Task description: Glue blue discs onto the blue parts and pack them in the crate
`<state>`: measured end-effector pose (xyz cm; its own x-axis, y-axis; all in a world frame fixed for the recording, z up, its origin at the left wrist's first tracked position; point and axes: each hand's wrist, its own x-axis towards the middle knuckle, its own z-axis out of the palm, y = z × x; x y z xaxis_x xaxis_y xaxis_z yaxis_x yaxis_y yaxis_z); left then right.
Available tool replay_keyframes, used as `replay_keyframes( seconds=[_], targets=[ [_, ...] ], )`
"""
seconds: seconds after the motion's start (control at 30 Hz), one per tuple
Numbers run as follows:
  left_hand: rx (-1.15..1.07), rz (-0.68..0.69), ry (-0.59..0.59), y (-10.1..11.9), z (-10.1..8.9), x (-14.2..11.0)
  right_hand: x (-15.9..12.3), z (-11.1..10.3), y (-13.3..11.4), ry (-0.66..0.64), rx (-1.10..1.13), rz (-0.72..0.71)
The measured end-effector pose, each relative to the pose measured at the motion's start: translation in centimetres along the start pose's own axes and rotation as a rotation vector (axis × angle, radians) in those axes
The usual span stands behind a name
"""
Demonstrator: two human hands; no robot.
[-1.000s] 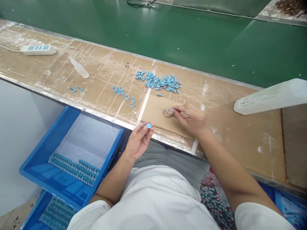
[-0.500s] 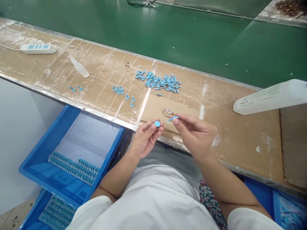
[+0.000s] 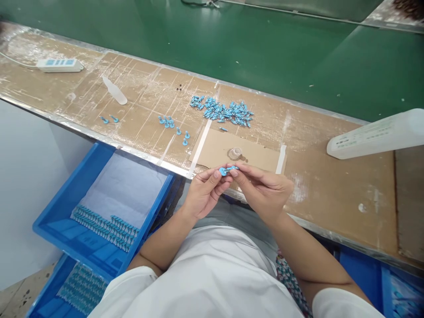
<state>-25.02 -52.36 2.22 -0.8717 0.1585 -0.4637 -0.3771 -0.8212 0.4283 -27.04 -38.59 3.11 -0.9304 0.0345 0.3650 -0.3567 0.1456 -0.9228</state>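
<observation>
Between finger and thumb, my left hand (image 3: 204,194) pinches a round blue disc (image 3: 223,171). A slim blue piece (image 3: 233,168) is pinched in my right hand (image 3: 265,190), its tip touching the disc or very close to it. Just beyond my fingers stands a small clear cup (image 3: 235,153) on a flat cardboard sheet (image 3: 215,145), with a wet spot beside it. A heap of slim blue pieces (image 3: 228,112) lies farther back. To its left stand several blue discs with upright stems (image 3: 166,122).
A large white jug (image 3: 374,134) lies on its side at the right. At the left are a squeeze bottle (image 3: 114,91) and a white power strip (image 3: 59,65). A blue bin (image 3: 43,225) with rows of blue parts sits below the table's front edge.
My right hand has moved from the cup towards my body, bringing the slim blue piece to the disc. My left hand has shifted slightly right with the disc.
</observation>
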Motion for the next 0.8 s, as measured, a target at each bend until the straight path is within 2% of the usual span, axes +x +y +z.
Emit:
replay_keyframes(
  seconds=[0.57, 0.8],
  targets=[
    [0.123, 0.055, 0.044, 0.83, -0.15, -0.23, 0.18, 0.12, -0.53, -0.068, -0.145, -0.089],
    [0.165, 0.108, 0.043, 0.9, -0.45, -0.26, 0.68, 0.18, -0.3, -0.106, -0.159, -0.194]
  ],
)
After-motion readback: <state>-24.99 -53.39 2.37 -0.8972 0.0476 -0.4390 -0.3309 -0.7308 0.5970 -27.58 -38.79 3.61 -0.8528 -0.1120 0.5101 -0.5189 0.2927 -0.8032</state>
